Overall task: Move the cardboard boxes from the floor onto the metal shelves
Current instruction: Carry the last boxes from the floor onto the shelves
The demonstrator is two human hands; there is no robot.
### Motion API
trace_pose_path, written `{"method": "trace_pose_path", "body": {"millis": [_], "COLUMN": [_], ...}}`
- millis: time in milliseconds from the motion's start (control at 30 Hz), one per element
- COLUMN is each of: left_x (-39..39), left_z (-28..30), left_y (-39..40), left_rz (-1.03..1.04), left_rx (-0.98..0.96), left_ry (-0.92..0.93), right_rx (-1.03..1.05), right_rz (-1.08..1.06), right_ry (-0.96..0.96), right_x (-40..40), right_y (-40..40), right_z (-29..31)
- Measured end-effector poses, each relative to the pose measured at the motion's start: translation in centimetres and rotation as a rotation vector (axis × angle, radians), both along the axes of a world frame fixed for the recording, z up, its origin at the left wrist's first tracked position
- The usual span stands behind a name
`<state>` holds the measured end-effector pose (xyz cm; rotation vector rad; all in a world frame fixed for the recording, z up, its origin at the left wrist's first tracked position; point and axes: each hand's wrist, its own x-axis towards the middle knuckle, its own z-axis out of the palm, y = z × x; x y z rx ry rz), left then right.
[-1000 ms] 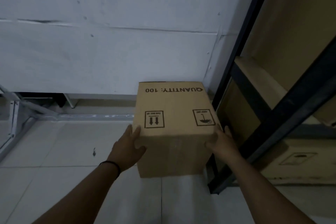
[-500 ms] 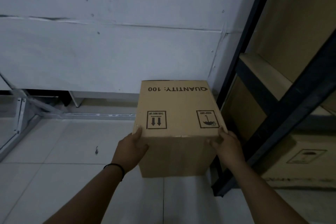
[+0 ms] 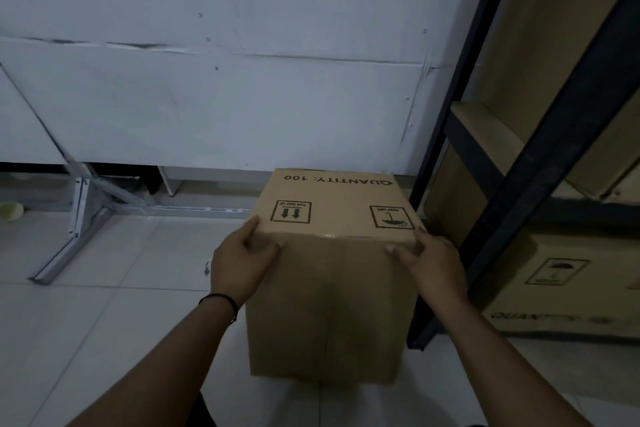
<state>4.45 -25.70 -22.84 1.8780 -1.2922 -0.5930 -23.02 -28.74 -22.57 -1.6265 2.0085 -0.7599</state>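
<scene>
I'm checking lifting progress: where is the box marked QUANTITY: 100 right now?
In the head view, centre-low, the box is held between the left hand and right hand, just left of the metal shelf post.

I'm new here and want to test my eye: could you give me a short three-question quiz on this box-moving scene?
1. True or false: the cardboard box is held by one hand only.
2. Which wrist wears a dark band? A) left B) right
3. Fill in: the print on the box top reads QUANTITY: ___.

Key:
1. False: the left hand and the right hand grip its opposite top edges.
2. A: the band is on the left wrist.
3. 100. The box is beside the metal shelf frame, not yet on it.
</scene>
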Motion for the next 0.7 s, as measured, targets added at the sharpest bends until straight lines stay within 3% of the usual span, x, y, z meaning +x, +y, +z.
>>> {"method": "trace_pose_path", "body": {"millis": [200, 333, 533, 700], "left_x": [0.5, 0.8, 1.1, 1.1], "left_z": [1.4, 0.1, -5.2, -6.7], "left_y": [-1.3, -1.6, 0.0, -0.2], "left_rz": [0.024, -0.008, 0.063, 0.087], "left_rx": [-0.082, -0.005, 0.282, 0.274], "left_ry": [0.022, 0.149, 0.442, 0.457], "right_rx": [-0.005, 0.006, 0.261, 0.329], "right_rz": [0.015, -0.047, -0.075, -0.114], "right_ry": [-0.012, -0.202, -0.349, -0.406], "right_x": [0.4, 0.6, 0.1, 0.1], "right_y": [-0.9, -1.5, 1.6, 3.0], "right_z": [2.7, 1.9, -5.7, -9.2]}}
